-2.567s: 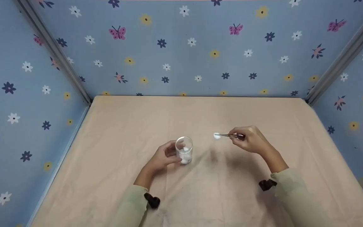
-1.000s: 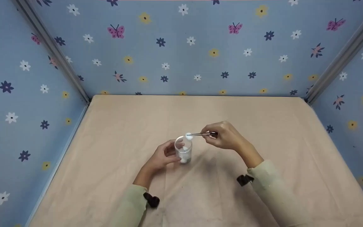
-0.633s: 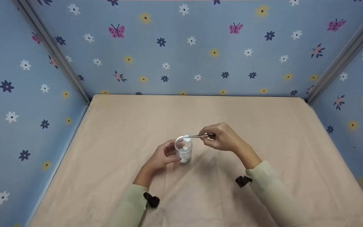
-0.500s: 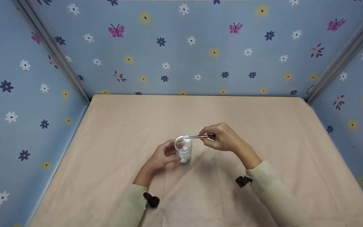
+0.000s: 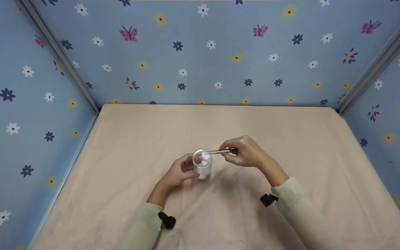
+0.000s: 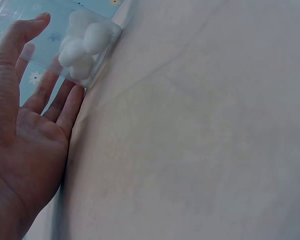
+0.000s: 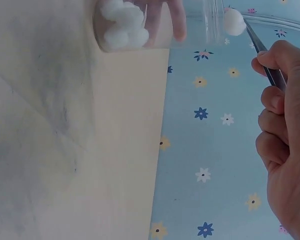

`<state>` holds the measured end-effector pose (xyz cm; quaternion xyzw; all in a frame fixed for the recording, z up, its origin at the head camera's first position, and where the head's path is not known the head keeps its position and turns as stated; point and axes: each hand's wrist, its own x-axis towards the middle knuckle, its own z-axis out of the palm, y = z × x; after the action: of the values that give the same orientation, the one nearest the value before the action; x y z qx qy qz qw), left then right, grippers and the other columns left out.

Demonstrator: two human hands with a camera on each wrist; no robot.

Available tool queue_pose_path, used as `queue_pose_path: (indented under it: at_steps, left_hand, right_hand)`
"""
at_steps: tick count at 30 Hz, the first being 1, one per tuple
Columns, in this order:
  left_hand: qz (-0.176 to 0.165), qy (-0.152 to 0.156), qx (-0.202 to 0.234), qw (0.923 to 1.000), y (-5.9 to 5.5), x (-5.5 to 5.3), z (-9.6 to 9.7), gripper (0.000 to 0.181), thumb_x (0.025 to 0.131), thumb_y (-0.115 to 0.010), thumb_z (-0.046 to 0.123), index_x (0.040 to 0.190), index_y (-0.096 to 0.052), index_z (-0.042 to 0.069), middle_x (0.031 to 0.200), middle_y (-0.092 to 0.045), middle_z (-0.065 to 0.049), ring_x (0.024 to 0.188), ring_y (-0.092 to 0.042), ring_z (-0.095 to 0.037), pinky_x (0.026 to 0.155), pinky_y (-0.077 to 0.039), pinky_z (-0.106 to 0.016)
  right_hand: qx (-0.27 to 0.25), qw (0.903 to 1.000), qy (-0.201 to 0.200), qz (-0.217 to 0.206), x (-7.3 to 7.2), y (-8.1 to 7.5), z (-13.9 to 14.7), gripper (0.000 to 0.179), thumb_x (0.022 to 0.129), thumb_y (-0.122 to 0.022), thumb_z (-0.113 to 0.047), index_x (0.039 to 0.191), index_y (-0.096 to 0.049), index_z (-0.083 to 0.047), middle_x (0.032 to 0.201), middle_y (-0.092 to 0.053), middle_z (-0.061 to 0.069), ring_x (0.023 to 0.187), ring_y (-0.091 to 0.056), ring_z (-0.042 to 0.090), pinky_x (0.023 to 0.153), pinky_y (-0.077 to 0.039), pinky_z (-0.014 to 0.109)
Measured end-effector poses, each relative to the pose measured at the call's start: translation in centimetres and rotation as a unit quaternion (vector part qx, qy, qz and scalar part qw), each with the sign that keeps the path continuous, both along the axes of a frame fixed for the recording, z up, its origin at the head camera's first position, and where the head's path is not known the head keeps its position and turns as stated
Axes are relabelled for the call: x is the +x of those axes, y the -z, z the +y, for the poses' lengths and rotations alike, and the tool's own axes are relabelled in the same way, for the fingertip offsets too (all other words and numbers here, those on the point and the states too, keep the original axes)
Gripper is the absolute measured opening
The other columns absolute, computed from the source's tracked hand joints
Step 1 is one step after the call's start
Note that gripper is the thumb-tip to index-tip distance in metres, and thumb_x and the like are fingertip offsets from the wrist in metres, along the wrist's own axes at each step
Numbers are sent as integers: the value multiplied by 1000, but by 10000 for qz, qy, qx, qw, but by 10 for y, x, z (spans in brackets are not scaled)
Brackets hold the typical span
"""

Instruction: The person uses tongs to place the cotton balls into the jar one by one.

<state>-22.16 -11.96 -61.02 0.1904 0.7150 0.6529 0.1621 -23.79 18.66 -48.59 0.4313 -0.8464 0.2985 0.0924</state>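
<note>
My left hand grips a clear jar from its left side, thumb in front and fingers behind. The jar stands upright on the cloth. Several white cotton balls lie at its bottom, seen through the wall in the left wrist view. My right hand pinches metal tweezers, which point left over the jar's rim. At their tips a single cotton ball sits just inside the jar's mouth. In the head view the two prongs show slightly apart.
A pale peach cloth covers the table. Blue panels with flowers and butterflies rise at the back and both sides, joined by grey metal posts. Small black devices are worn at both sleeve cuffs.
My right hand has come left, bringing the tweezers and cotton ball from beside the jar to its mouth. The ball now sits lower, inside the rim. My left hand has stayed on the jar.
</note>
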Motion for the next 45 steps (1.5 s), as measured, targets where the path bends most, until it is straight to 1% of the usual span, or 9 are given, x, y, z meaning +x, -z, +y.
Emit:
queue_pose_path:
  at_steps: [4, 8, 19, 22, 28, 30, 32, 39, 45]
  left_hand:
    - [-41, -13, 6, 10000, -1, 0, 0, 75, 95, -84, -2, 162, -51, -4, 160, -62, -29, 148, -64, -42, 126, -55, -46]
    - [2, -27, 5, 10000, -1, 0, 0, 75, 95, -84, -1, 162, -51, -5, 159, -61, -29, 149, -63, -43, 127, -55, -45]
    - [3, -44, 17, 10000, -2, 0, 1, 74, 95, -84, -2, 162, -50, -6, 160, -61, -31, 150, -62, -44, 127, -54, -46]
    - [9, -38, 43, 10000, -1, 1, 1, 74, 96, -84, -2, 162, -50, -6, 159, -61, -31, 150, -62, -42, 127, -54, -45]
    - [39, -13, 163, 9999, 0, 1, -1, 73, 96, -83, -3, 160, -50, -11, 159, -59, -33, 149, -62, -36, 124, -54, -37]
    - [55, -11, 169, 9998, 0, 1, -1, 73, 95, -83, -3, 160, -50, -11, 158, -60, -32, 148, -63, -34, 123, -54, -35]
    - [66, 5, 178, 9998, 0, 1, -1, 73, 95, -83, -3, 160, -50, -10, 157, -61, -32, 147, -63, -34, 123, -55, -35]
    - [153, 25, 139, 9998, 1, 1, -1, 72, 96, -82, -3, 161, -49, -10, 158, -60, -35, 151, -60, -45, 124, -54, -34]
    - [168, 36, 118, 9998, 3, -1, 0, 72, 96, -82, -3, 160, -50, -10, 159, -60, -35, 151, -60, -43, 126, -54, -36]
  right_hand:
    - [15, 10000, 21, -54, 0, 0, 1, 11, 98, -78, -6, 105, -86, -8, 74, -77, 6, 60, -43, -1, 59, -40, 21]
    - [1, 10000, 28, -77, -1, 1, 2, 11, 98, -78, -6, 106, -86, -8, 71, -74, 6, 60, -42, 0, 59, -40, 22]
    - [-81, 10000, 41, 18, -2, 6, -1, 11, 95, -80, -5, 105, -85, -7, 66, -68, 5, 60, -42, 0, 59, -39, 22]
    - [-66, 9999, 53, 54, -2, 9, -1, 10, 94, -80, -5, 104, -84, -7, 66, -67, 4, 61, -42, -1, 59, -39, 20]
    - [-49, 9999, 51, 80, -1, 13, 1, 11, 94, -81, -5, 104, -84, -7, 65, -66, 4, 62, -42, -2, 59, -39, 20]
    - [-58, 9999, 97, 47, -1, 14, 3, 11, 94, -81, -5, 104, -84, -7, 65, -66, 4, 61, -42, -1, 59, -38, 21]
    - [-70, 9999, 139, 15, 0, 16, 6, 11, 94, -81, -5, 104, -85, -7, 65, -66, 4, 61, -42, -1, 59, -38, 21]
    - [-150, 9997, 191, 34, 2, 21, 17, 13, 93, -81, -4, 105, -85, -7, 65, -66, 4, 61, -42, -1, 59, -39, 21]
    - [-208, 9994, 282, 45, 5, 21, 27, 13, 94, -81, -4, 106, -85, -8, 66, -67, 5, 62, -43, -2, 59, -40, 21]
